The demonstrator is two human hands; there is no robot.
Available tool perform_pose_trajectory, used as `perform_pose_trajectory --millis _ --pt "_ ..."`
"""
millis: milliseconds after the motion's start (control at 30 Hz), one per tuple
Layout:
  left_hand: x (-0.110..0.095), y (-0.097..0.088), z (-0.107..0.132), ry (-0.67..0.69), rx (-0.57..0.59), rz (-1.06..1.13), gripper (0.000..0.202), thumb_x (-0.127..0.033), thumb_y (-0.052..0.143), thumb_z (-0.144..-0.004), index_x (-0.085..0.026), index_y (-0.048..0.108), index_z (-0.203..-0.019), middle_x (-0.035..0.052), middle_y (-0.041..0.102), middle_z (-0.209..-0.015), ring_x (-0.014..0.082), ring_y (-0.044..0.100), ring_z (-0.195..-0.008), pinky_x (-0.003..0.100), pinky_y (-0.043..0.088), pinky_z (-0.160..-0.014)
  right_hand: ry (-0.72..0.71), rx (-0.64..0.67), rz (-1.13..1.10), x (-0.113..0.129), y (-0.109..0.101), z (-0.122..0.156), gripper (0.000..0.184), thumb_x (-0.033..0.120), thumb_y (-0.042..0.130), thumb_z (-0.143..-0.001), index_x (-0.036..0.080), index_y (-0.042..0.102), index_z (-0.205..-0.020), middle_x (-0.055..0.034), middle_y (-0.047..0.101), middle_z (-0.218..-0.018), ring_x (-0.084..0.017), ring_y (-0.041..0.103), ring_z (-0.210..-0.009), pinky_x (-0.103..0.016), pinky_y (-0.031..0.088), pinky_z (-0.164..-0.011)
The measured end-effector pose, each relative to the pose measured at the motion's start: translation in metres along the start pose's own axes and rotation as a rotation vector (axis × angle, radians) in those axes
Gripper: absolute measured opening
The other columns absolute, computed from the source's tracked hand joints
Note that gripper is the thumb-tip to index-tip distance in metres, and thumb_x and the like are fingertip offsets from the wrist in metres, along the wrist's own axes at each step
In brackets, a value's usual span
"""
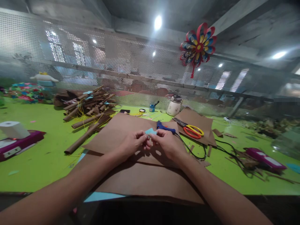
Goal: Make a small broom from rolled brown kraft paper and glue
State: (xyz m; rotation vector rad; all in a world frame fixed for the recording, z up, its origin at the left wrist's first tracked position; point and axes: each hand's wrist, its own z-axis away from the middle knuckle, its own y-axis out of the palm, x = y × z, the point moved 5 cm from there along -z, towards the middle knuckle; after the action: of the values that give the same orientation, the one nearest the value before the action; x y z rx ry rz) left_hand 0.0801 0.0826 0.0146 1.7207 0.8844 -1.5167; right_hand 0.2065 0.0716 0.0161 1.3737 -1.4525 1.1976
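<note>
A small piece of light blue paper [150, 131] is pinched between both hands, above sheets of brown paper [145, 179]. My left hand [138, 141] grips its left side with thumb and fingertips. On its right side, my right hand [167, 141] closes thumb and finger over the edge. Just behind the right hand lies a blue glue gun [165, 126] with a dark cord. Scissors with yellow and red handles [191, 128] rest to the right on another brown sheet [201, 120]. Exactly how the blue piece is folded is too small to tell.
Rolled brown paper tubes [86, 125] are piled at the left. Purple power strips [266, 158] lie at both sides, with cords on the right. A blue jar [152, 108] and a white cup [174, 105] stand behind. A paper flower [199, 47] hangs above, before a perforated screen.
</note>
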Motion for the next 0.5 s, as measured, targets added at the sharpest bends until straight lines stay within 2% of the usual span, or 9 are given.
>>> perform_pose_trajectory --millis 200,500 --pt "-0.0051 0.0029 0.0049 -0.035 0.073 0.093 0.026 -0.035 0.046 -0.080 -0.011 0.057 -0.079 0.0076 0.062 -0.076 0.0130 0.058 -0.067 0.025 0.045 -0.062 -0.016 0.001 -0.003 0.0051 -0.0004 0.0016 0.023 0.037 0.058 -0.071 0.015 0.055 -0.063 0.0032 0.049 -0.053 -0.008 0.041 -0.048 -0.022 0.030 -0.048" --pt "-0.0008 0.0012 0.0032 -0.036 0.013 0.052 0.021 -0.033 0.059 -0.074 -0.013 0.052 -0.074 0.0029 0.061 -0.068 0.0096 0.056 -0.059 0.022 0.043 -0.057 -0.015 0.017 -0.032 0.0014 0.0015 0.0014 0.022 0.035 0.059 -0.070 0.015 0.052 -0.062 0.0034 0.049 -0.054 -0.008 0.041 -0.048 -0.022 0.030 -0.049"
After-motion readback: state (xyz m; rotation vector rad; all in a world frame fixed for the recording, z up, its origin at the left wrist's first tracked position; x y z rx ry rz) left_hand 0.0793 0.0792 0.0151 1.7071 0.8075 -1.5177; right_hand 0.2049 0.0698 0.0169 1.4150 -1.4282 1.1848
